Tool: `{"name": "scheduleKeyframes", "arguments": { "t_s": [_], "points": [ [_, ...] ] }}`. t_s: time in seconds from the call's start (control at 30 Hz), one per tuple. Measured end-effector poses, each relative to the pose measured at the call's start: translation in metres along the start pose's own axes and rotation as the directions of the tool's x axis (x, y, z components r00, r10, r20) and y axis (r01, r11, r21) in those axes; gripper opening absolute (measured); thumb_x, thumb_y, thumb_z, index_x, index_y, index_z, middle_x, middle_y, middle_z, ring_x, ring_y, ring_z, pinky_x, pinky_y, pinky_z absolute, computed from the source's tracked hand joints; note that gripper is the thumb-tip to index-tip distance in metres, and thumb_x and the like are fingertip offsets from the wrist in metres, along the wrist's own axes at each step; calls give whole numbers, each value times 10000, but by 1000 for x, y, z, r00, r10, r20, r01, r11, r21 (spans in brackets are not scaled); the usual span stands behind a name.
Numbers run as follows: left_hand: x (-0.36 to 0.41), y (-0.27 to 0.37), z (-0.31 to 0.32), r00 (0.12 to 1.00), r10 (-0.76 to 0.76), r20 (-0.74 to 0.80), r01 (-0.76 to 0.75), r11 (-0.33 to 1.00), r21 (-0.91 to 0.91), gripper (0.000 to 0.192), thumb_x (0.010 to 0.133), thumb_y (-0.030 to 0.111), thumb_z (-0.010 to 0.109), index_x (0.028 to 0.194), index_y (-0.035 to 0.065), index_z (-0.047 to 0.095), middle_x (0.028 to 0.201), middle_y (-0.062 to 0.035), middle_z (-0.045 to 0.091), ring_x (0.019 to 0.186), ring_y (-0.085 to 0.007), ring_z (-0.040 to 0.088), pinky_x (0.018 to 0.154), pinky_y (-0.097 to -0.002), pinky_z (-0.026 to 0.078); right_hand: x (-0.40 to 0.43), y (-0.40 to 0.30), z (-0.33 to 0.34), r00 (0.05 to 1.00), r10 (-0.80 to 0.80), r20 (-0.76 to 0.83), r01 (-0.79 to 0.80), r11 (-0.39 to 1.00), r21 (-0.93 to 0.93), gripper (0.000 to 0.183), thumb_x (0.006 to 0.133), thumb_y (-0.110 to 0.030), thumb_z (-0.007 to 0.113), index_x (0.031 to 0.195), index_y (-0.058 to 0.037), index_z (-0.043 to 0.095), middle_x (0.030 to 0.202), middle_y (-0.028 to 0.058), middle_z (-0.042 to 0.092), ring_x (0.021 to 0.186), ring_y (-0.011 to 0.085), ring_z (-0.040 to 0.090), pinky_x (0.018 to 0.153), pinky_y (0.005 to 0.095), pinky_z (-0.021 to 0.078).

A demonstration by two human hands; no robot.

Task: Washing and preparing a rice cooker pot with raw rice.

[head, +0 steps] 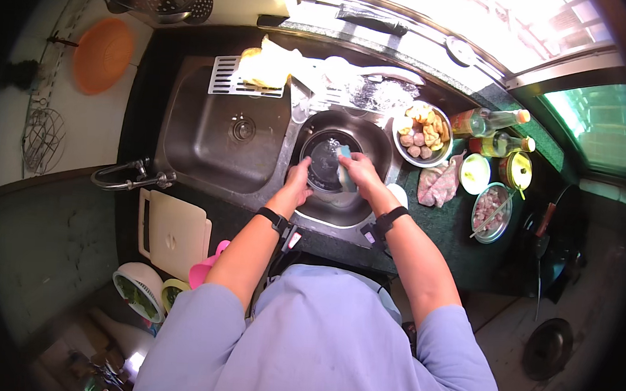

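Note:
A round, dark metal pan (324,161) with wet, shiny patches inside sits in the right-hand basin (381,146) of a steel double sink. At the pan's left edge, my left hand (296,182) grips the rim between thumb and fingers. My right hand (362,171) holds a pale blue and white sponge or cloth (345,168) against the pan's right inner side. That hand covers part of the sponge and of the rim.
Left of the pan lies the other sink basin (224,152), with a curved faucet (131,179) beyond. A bowl of meatballs and fried pieces (423,133), glass bottles (492,120), a pink cloth (439,184) and a bowl of raw meat (491,214) crowd the right counter. A cutting board (173,232) lies left.

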State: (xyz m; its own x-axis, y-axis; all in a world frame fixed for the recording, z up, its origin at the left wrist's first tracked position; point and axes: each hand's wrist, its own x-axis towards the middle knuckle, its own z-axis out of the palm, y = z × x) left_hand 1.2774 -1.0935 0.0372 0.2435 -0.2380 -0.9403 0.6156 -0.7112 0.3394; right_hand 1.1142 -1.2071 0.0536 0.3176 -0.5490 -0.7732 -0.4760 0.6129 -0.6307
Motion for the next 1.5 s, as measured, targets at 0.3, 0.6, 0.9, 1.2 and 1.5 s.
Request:
{"name": "scheduleKeyframes", "arguments": {
  "t_s": [0.3,0.6,0.9,1.2,1.5],
  "points": [
    [23,1,1,933,58,356,77,933,-352,755,1091,665,292,1552,90,457,1575,-138,511,1449,-325,484,1183,-529,392,83,1,96,979,180,-101,-184,983,-28,539,1050,-408,570,1325,46,663,1337,249,678,1229,348,654,1030,489,496],
    [56,-11,14,979,191,78,-152,922,-355,740,1088,590,465,1599,62,382,1597,-100,465,1430,-273,482,1164,-503,404,70,40,64,870,-6,493,464,344,-816,413,952,-297,531,1032,19,783,1176,236,735,1125,412,696,980,505,548],
    [70,-16,20,992,95,81,-70,960,-271,720,1076,587,503,1554,50,479,1580,-126,498,1457,-244,429,1178,-446,348,2,-4,47,890,-98,446,448,378,-810,421,916,-332,602,1109,33,685,1260,308,640,1158,458,647,1014,529,513],
    [30,9,6,945,142,293,-124,989,-79,641,974,442,703,1496,143,481,1483,-100,528,1320,-314,536,1000,-574,462,-2,13,52,848,-355,392,509,341,-790,148,826,-94,645,924,-3,706,928,278,723,929,459,716,837,539,577],
    [6,8,18,947,259,188,-212,948,-237,1113,752,236,744,1665,78,127,1446,-185,486,1290,-339,523,1061,-497,447,-32,-18,28,818,-387,425,575,546,-609,328,953,-291,631,984,27,707,1017,278,722,1002,481,681,900,540,537]
  ]
}}
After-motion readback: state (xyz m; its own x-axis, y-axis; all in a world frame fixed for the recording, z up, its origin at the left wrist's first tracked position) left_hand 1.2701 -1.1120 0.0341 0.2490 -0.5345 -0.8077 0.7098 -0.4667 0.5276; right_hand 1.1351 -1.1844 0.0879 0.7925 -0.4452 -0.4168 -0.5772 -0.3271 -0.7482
